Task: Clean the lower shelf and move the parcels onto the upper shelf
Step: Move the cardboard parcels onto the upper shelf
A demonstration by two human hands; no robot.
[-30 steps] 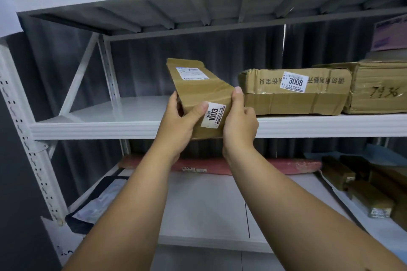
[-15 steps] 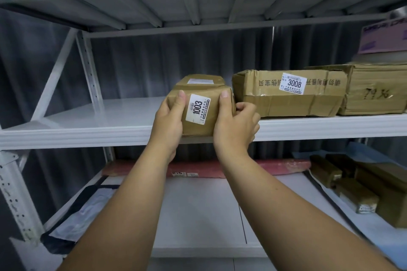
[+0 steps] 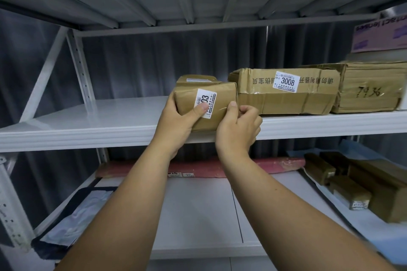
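A brown taped parcel (image 3: 218, 97) with a white label ending in "03" lies at the front edge of the upper shelf (image 3: 99, 121), pressed against the box labelled 3008 (image 3: 286, 92). My left hand (image 3: 176, 121) grips its left end, thumb over the label. My right hand (image 3: 237, 130) holds its lower right corner. The lower shelf (image 3: 198, 211) is below my arms.
A larger box marked in pen (image 3: 372, 88) stands right of the 3008 box, with a pink carton (image 3: 381, 35) on top. On the lower shelf lie a long red package (image 3: 198, 168) at the back, a dark mailer bag (image 3: 72, 222) at the left and several brown parcels (image 3: 352, 185) at the right.
The parcel went from tilted in the air to lying on the upper shelf against the 3008 box. My left thumb slid over the label. The camera has shifted left.
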